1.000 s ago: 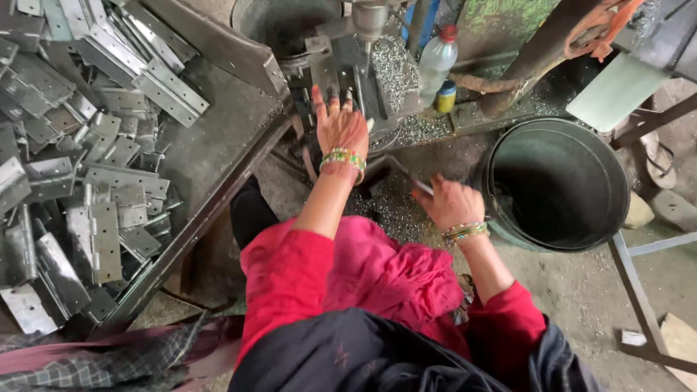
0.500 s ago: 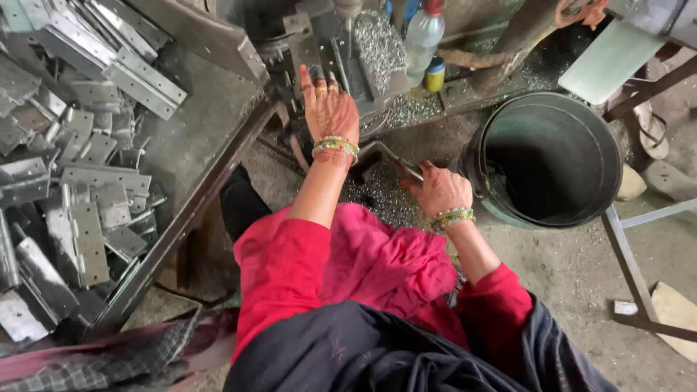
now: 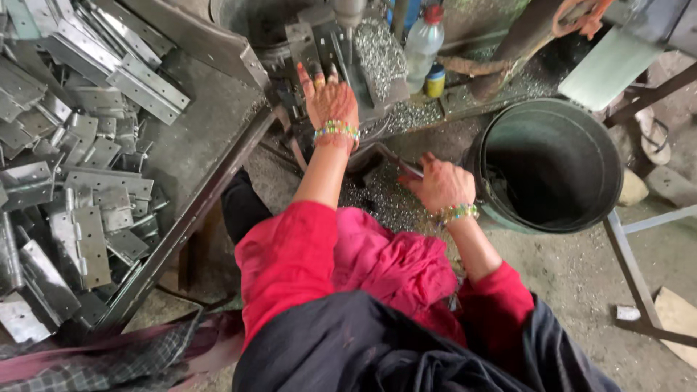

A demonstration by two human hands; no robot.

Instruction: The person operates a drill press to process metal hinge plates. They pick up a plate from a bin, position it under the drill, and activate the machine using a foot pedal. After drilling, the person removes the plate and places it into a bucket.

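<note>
**Hands at the Drill Fixture, Hinge Plates Piled Alongside**

The person's left hand [image 3: 330, 101] is reaching forward and lying flat on the metal fixture [image 3: 319, 54] under the drill spindle [image 3: 348, 13], fingers spread wide and pressing on the steel rather than closing on anything; its grip is open. A beaded bracelet [image 3: 336, 131] is sitting on that wrist.

The right hand [image 3: 439, 185] is hanging lower and nearer the body, curled into a closed grip around a thin dark rod-like handle [image 3: 406, 168] whose end is poking out toward the machine. What the handle belongs to cannot be told from this view. A matching bracelet [image 3: 456, 213] is circling the right wrist.

Metal shavings [image 3: 377, 51] are lying thick on the machine bed beside the left hand and are spilling down onto the floor between the two hands.

To the left, a worn grey surface [image 3: 196, 138] is carrying a large heap of flat steel hinge plates [image 3: 72, 167], well apart from both hands. To the right, just beside the right hand, a dark round bucket [image 3: 552, 163] is standing on the floor. Behind the fixture, a clear plastic bottle with a red cap [image 3: 423, 40] and a small yellow-and-blue container [image 3: 435, 80] are standing close together.

The person is wearing red sleeves [image 3: 290, 261].
</note>
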